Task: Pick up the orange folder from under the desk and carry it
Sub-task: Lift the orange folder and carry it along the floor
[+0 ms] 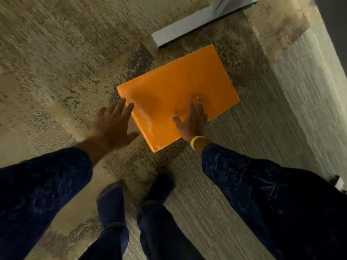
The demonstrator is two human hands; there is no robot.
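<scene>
An orange folder lies flat on the carpet in the middle of the head view, turned at an angle. My right hand rests palm-down on its near right part, fingers spread, with a yellow band on the wrist. My left hand hovers at the folder's left edge, fingers apart and fingertips touching that edge. Neither hand has closed around the folder.
A grey metal desk foot runs across the carpet just beyond the folder's far corner. My two legs and dark shoes stand close below the folder. Patterned carpet stretches to the left; a paler strip runs along the right.
</scene>
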